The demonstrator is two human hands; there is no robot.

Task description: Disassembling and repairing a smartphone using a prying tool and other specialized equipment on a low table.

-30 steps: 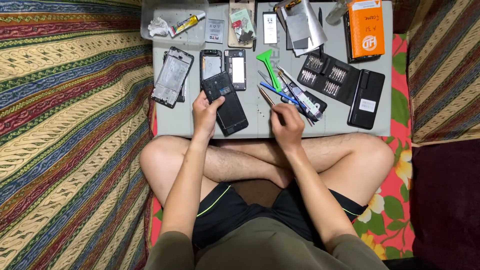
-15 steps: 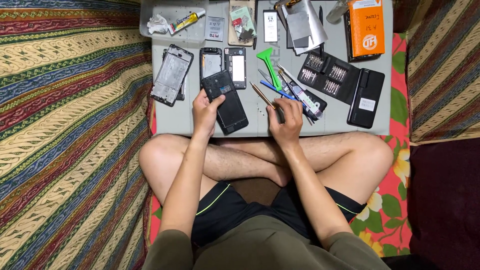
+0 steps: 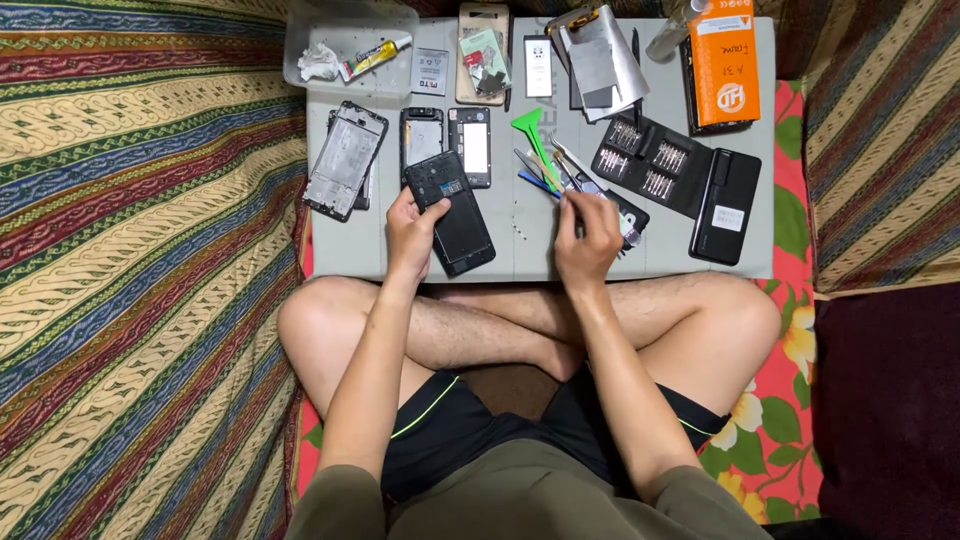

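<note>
**Two hands over an opened phone and a pile of tools**

Much of the small stuff is hard to read. Where the right hand meets the cluster of hand tools, the fingers curl down over the pile and hide their own tips; they look closed around a thin tool shaft, but which one cannot be told. The parts inside the clear plastic tray at the top left are cut off by the frame edge, and the bits in the open black screwdriver case are too small to tell apart.

The person sits cross-legged, both forearms reaching forward from the knees to the near edge of the grey desk. The left hand lies at the near-left side of the opened black phone, thumb on its left edge and fingers pressed together against its near end, holding it flat. The right hand is arched, knuckles up, well to the right of the phone.

The phone lies tilted, its top leaning left, back cover off, with the dark inner frame and a small label showing. It rests near the front of the desk, just below two other phone frames. To its left lies a silvery phone screen frame; a green plastic pry tool sits above the tool pile, and an orange box stands at the far right.
</note>
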